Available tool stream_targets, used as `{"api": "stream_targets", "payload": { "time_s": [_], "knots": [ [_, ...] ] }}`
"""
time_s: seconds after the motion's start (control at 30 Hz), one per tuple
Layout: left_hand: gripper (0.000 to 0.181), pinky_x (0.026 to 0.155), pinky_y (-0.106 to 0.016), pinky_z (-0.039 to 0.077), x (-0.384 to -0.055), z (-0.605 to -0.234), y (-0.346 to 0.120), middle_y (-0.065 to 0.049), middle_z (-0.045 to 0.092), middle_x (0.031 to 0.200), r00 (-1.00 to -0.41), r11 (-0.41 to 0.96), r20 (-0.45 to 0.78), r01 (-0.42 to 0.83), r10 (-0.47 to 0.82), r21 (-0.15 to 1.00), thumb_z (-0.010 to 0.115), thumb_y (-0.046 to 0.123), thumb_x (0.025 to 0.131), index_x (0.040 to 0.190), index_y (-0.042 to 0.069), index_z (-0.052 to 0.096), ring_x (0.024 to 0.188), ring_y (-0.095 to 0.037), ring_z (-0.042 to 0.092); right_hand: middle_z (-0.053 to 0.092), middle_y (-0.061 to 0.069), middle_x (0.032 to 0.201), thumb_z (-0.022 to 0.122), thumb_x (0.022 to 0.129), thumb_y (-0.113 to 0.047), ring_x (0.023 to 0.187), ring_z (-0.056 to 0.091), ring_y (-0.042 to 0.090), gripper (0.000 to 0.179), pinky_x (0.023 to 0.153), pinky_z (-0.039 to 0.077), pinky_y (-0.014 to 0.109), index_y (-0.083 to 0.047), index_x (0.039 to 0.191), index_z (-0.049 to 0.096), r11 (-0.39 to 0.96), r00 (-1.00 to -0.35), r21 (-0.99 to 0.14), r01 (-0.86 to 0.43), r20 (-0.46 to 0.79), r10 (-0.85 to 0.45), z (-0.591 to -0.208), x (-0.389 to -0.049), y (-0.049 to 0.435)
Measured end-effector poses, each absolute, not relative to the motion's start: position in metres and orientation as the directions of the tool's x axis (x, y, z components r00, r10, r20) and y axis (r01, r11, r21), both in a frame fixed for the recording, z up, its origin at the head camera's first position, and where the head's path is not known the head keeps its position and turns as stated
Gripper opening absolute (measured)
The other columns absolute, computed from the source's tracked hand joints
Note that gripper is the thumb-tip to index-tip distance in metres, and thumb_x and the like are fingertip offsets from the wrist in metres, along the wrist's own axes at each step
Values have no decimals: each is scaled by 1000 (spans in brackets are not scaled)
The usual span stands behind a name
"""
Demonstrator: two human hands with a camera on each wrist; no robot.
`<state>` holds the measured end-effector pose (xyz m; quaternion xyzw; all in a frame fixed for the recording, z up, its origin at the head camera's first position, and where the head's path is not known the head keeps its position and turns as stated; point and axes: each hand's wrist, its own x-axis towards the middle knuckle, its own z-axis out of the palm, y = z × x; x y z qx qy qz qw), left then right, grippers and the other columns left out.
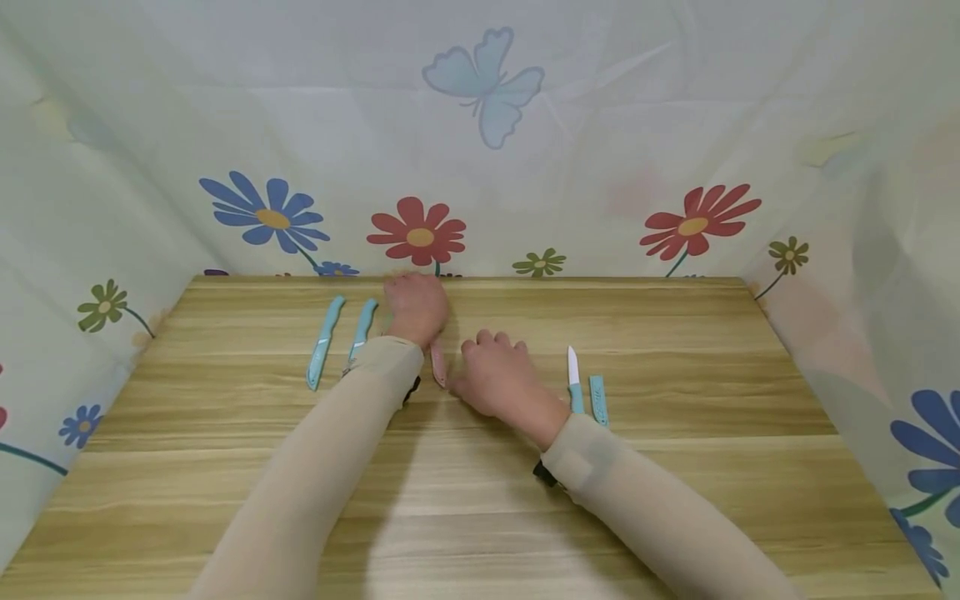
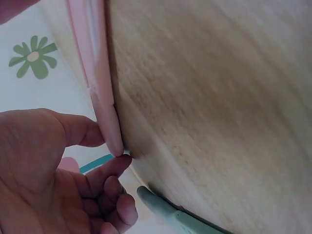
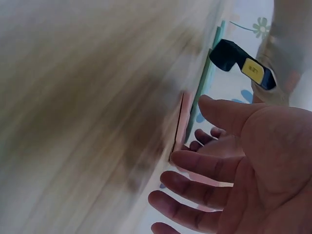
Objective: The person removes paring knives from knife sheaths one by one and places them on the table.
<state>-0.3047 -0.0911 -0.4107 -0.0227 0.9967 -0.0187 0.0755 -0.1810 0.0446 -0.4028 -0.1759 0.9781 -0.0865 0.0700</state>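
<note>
A pink sheathed knife (image 2: pixel 100 73) lies on the wooden table, largely covered by my left hand (image 1: pixel 417 306) in the head view. In the left wrist view the left thumb and index finger pinch the end of its handle, the other fingers curled below. My right hand (image 1: pixel 498 377) is just right of the pink sheath (image 3: pixel 181 122), fingers spread and loosely bent, holding nothing. Beside the left hand is a green handle (image 2: pixel 183 219). Farther left lie two light blue knives, the outer one (image 1: pixel 325 342) in its sheath and the inner one (image 1: pixel 363 325) partly behind my sleeve.
Right of my right hand lies an unsheathed knife (image 1: pixel 574 383) with a white blade and blue handle. A blue sheath (image 1: pixel 597 400) lies beside it. A flowered cloth (image 1: pixel 585 150) hangs behind the wooden table (image 1: pixel 675 350) and along its sides.
</note>
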Motion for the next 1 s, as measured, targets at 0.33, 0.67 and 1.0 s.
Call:
{"api": "stream_targets", "payload": {
  "time_s": [0.33, 0.67, 1.0],
  "knots": [
    [33, 99, -53, 48, -303, -412, -87, -20, 69, 121, -981, 993, -153, -115, -119, -34, 52, 23, 106, 119, 1, 73, 111, -38, 64, 64, 8, 105, 74, 98, -48, 102, 59, 32, 38, 90, 49, 55, -13, 112, 77, 929, -934, -152, -338, -64, -350, -412, -187, 31],
    [35, 103, -52, 45, -304, -413, -85, -20, 69, 122, -973, 988, -172, -153, -157, -35, 53, 25, 105, 121, 0, 71, 113, -36, 64, 64, 9, 103, 61, 107, -35, 99, 59, 29, 36, 90, 50, 53, -12, 131, 76, 939, -942, -140, -314, -76, -326, -415, -193, 28],
    [36, 100, -52, 48, -296, -404, -82, -20, 69, 110, -976, 988, -154, -154, -153, -2, 53, 28, 106, 111, -1, 73, 106, -36, 65, 67, 10, 105, 69, 101, -37, 103, 62, 30, 33, 98, 47, 57, -6, 109, 76, 949, -953, -163, -271, -96, -288, -406, -194, 34]
  ]
}}
